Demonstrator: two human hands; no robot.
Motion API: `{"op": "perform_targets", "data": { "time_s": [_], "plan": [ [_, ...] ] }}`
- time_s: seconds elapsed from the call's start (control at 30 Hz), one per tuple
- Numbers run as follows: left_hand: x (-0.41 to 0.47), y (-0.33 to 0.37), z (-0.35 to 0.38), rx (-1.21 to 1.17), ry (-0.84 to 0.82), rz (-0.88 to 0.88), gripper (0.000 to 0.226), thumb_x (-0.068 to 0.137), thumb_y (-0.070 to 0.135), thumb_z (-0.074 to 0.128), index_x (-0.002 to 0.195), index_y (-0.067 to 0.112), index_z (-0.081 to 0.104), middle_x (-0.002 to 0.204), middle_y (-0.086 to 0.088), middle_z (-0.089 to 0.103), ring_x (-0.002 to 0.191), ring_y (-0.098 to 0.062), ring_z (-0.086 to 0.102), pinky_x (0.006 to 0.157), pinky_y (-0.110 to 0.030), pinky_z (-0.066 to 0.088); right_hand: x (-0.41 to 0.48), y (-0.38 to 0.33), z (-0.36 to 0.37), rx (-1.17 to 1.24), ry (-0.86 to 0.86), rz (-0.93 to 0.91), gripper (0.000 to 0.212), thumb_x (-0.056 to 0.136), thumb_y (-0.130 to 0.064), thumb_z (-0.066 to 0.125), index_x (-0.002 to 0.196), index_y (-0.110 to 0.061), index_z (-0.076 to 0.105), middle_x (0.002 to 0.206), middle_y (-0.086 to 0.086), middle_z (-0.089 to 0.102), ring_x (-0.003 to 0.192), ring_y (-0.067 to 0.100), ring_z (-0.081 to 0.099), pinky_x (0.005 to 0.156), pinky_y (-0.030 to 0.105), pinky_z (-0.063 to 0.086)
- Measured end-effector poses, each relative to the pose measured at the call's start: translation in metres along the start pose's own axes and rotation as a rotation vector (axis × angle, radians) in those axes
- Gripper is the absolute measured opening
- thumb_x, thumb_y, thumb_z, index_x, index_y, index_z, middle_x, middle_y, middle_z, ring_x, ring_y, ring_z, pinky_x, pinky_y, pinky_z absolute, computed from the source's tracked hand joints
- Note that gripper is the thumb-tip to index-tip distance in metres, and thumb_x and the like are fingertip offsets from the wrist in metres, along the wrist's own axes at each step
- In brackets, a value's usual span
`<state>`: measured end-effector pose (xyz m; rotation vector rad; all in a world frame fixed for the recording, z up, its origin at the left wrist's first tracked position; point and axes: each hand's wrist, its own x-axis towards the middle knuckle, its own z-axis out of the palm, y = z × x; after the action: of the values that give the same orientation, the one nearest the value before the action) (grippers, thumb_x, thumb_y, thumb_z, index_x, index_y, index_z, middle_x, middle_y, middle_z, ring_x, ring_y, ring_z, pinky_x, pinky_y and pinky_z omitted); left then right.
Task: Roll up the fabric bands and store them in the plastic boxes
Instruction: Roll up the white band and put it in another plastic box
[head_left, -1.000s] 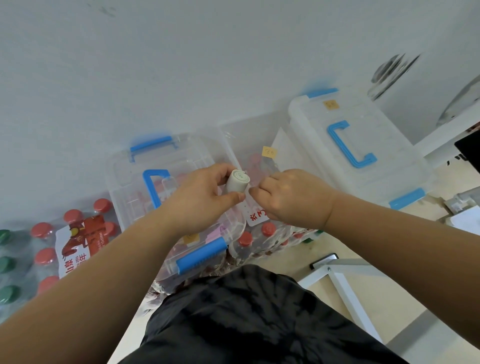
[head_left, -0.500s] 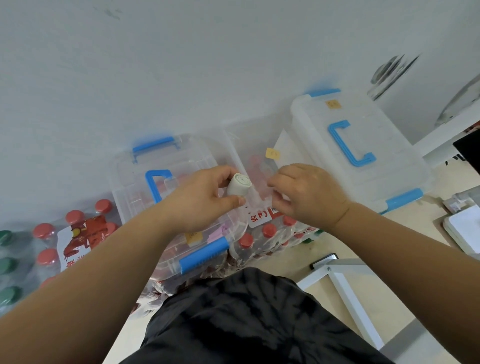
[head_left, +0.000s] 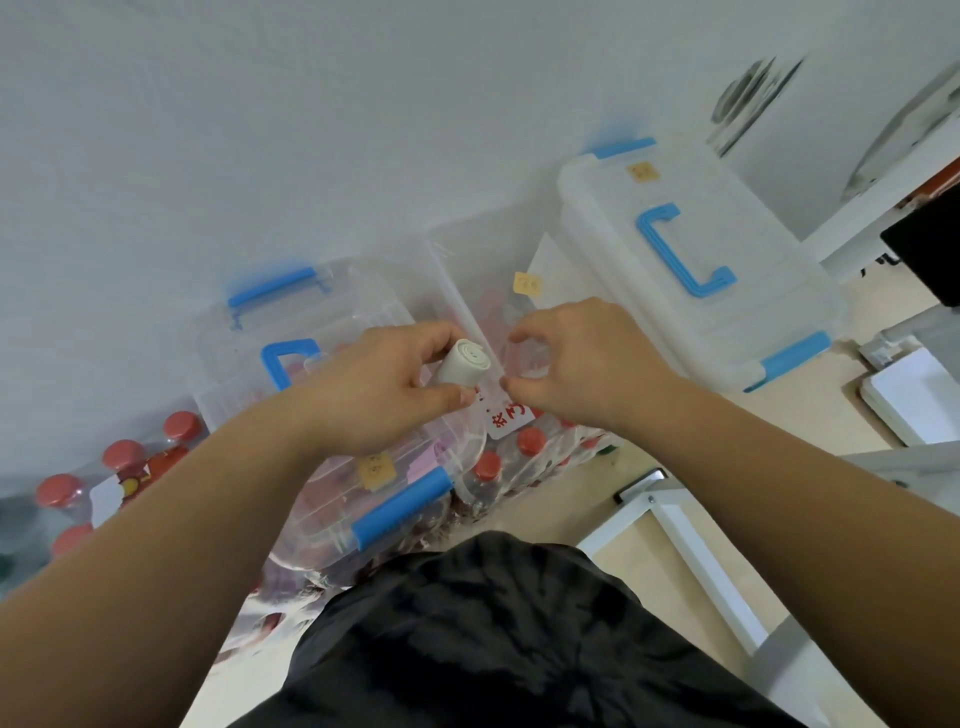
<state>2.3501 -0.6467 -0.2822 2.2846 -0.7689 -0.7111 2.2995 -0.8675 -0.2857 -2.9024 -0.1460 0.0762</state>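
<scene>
My left hand (head_left: 374, 387) grips a rolled white fabric band (head_left: 464, 362) between thumb and fingers, its spiral end facing up. It hovers over the gap between a lidded clear box with blue handle (head_left: 291, 317) and an open clear middle box (head_left: 467, 254). My right hand (head_left: 587, 364) is just right of the roll, apart from it. Its fingers curl over the middle box's near rim with the thumb at the corner. Pinkish contents show dimly through both boxes.
A larger closed white box with a blue handle (head_left: 680, 249) stands at the right against the wall. Packs of red-capped bottles (head_left: 124, 457) lie under and left of the boxes. A white frame leg (head_left: 701, 566) and a white pad (head_left: 914, 395) sit on the floor at right.
My right hand let go of the roll and moved right to the middle box's rim, its fingers uncurling from a fist. My left hand tilted the roll slightly and stayed in place.
</scene>
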Motion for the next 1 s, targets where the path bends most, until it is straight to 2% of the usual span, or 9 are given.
{"op": "perform_targets", "data": {
  "time_s": [0.1,0.27,0.43,0.57,0.63,0.7,0.8,0.9,1.0],
  "plan": [
    [0.002,0.000,-0.002,0.011,-0.022,0.010,0.033,0.090,0.045,0.069,0.122,0.042,0.058,0.120,0.021,0.065,0.105,-0.008,0.065,0.095,-0.046,0.054,0.005,-0.004,-0.005,-0.014,-0.022,0.017,0.047,0.078,-0.055,0.072,0.116,-0.027,0.073,0.085,0.002,0.069,0.088,0.028,0.067,0.072,0.033,0.048],
    [0.002,-0.001,-0.007,-0.003,-0.045,0.037,0.032,0.091,0.044,0.068,0.121,0.042,0.058,0.119,0.020,0.065,0.108,-0.008,0.064,0.097,-0.046,0.052,0.013,-0.005,-0.013,0.002,-0.081,0.067,0.047,0.071,-0.054,0.075,0.111,-0.028,0.071,0.094,-0.001,0.071,0.091,0.025,0.065,0.073,0.033,0.049],
    [0.006,-0.003,-0.013,-0.022,-0.106,0.043,0.028,0.091,0.042,0.069,0.118,0.041,0.060,0.114,0.021,0.066,0.105,-0.002,0.061,0.095,-0.039,0.052,0.013,-0.014,-0.011,-0.092,-0.121,0.066,0.055,0.070,-0.053,0.073,0.115,-0.022,0.064,0.067,-0.007,0.047,0.077,0.026,0.060,0.065,0.035,0.050],
    [0.011,-0.004,-0.017,0.008,-0.172,0.057,0.027,0.091,0.042,0.070,0.116,0.038,0.060,0.111,0.017,0.066,0.103,-0.009,0.061,0.094,-0.044,0.052,0.010,-0.030,-0.008,-0.261,-0.145,0.040,0.048,0.078,-0.042,0.072,0.112,-0.013,0.055,0.063,-0.003,0.033,0.053,0.021,0.040,0.048,0.030,0.031],
    [0.012,-0.005,-0.016,-0.004,-0.167,0.064,0.026,0.091,0.041,0.069,0.116,0.039,0.060,0.110,0.014,0.067,0.103,-0.012,0.062,0.094,-0.047,0.052,0.009,-0.042,-0.007,-0.316,-0.160,0.033,0.052,0.081,-0.028,0.071,0.125,-0.009,0.051,0.063,-0.001,0.024,0.049,0.016,0.025,0.043,0.028,0.020],
    [0.013,-0.006,-0.016,-0.066,-0.165,0.067,0.026,0.091,0.042,0.069,0.116,0.039,0.061,0.111,0.013,0.068,0.104,-0.015,0.064,0.095,-0.049,0.052,0.009,-0.048,-0.005,-0.313,-0.152,0.027,0.080,0.083,-0.018,0.068,0.152,-0.006,0.029,0.066,0.000,0.014,0.050,0.016,0.018,0.042,0.028,0.015],
    [0.014,-0.011,-0.018,-0.123,-0.174,0.074,0.024,0.092,0.040,0.069,0.115,0.040,0.062,0.110,0.015,0.069,0.104,-0.013,0.065,0.096,-0.048,0.052,0.004,-0.048,-0.005,-0.269,-0.115,-0.006,0.099,0.086,-0.012,0.066,0.162,-0.008,0.002,0.067,0.004,0.023,0.049,0.017,0.020,0.043,0.029,0.024],
    [0.016,-0.012,-0.018,-0.151,-0.184,0.084,0.023,0.092,0.039,0.070,0.112,0.045,0.061,0.106,0.022,0.069,0.100,-0.003,0.065,0.094,-0.041,0.054,-0.006,-0.043,-0.003,-0.232,0.015,-0.081,0.094,0.081,-0.006,0.073,0.159,-0.002,0.022,0.072,0.021,0.057,0.051,0.032,0.050,0.043,0.034,0.041],
    [0.016,-0.011,-0.019,-0.165,-0.195,0.087,0.028,0.092,0.040,0.069,0.119,0.041,0.061,0.112,0.019,0.069,0.105,-0.006,0.065,0.095,-0.044,0.055,-0.006,-0.036,0.003,-0.226,0.048,-0.155,0.090,0.091,-0.013,0.065,0.162,-0.011,0.010,0.075,0.018,0.051,0.059,0.033,0.055,0.051,0.040,0.051]
  ]
}}
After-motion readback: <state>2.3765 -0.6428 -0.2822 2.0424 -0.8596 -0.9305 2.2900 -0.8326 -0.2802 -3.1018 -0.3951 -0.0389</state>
